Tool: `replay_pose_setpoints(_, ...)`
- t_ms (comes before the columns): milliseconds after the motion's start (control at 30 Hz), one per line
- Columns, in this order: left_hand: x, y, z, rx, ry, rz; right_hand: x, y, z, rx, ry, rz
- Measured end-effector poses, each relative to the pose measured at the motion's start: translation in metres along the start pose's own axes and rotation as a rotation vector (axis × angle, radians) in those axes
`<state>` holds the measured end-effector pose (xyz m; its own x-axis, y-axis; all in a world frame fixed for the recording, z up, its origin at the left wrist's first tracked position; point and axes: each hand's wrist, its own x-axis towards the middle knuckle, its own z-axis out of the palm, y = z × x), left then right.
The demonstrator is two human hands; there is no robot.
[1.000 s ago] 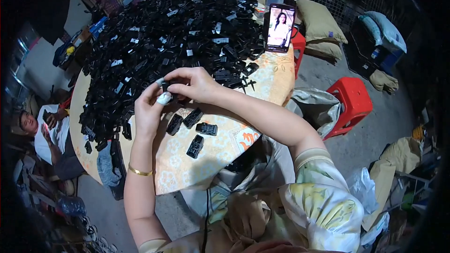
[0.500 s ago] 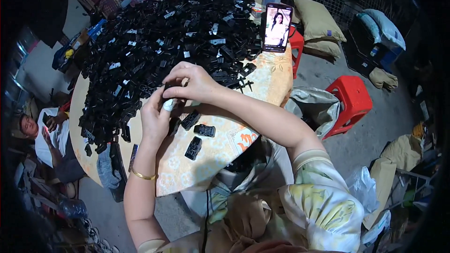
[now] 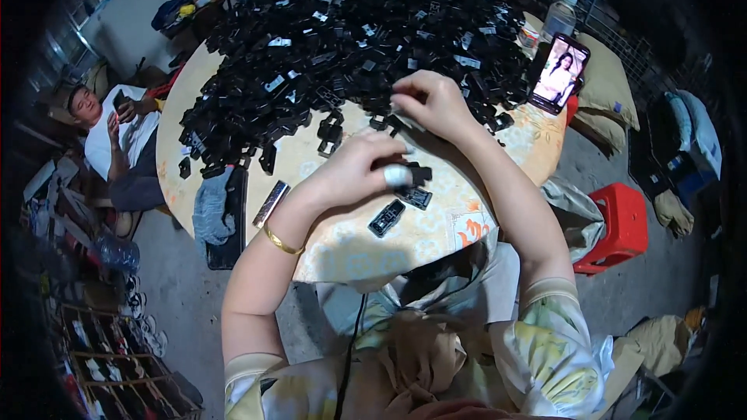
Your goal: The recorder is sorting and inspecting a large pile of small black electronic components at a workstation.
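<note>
My left hand (image 3: 362, 169), its thumb wrapped in white, is over the front of the table with a gap between thumb and fingers. Its wrapped thumb is beside a small black plastic part (image 3: 421, 176), next to two similar black parts, one of them a rectangular part (image 3: 386, 218). My right hand (image 3: 437, 105) is curled at the near edge of a large heap of black plastic parts (image 3: 342, 47); its fingertips are blurred, and what they may hold cannot be made out. Another loose black part (image 3: 330, 134) lies between my left hand and the heap.
The round patterned table (image 3: 350, 253) bears a lit phone (image 3: 559, 74), a clear bottle (image 3: 559, 17), a grey-blue cloth (image 3: 214, 214) and a narrow dark case (image 3: 271, 204). A red stool (image 3: 622, 222) stands at right. A person (image 3: 120, 128) reclines at left.
My hands were together over a black part; now they are apart, the right at the heap and the left near the loose parts. The view has shifted, moving the table within it.
</note>
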<state>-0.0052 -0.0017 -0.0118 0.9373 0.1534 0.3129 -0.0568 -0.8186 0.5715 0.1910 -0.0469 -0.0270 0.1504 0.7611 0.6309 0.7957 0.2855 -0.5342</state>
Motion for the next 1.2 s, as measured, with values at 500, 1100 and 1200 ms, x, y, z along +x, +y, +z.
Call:
replay_pose_setpoints(500, 0.008, -0.079, -0.017, 0.64, 0.513, -0.251, -0.01, -0.023, 0.0, -0.113, -0.362, -0.201)
replay_pose_setpoints(1100, 0.012, -0.013, -0.011, -1.017, 0.499, -0.469, -0.006, -0.021, 0.013, 0.558, -0.142, 0.108)
replay_pose_setpoints(1200, 0.01, -0.012, -0.01, -0.975, 0.513, -0.472, -0.004, -0.033, 0.008, 0.44, -0.086, 0.077)
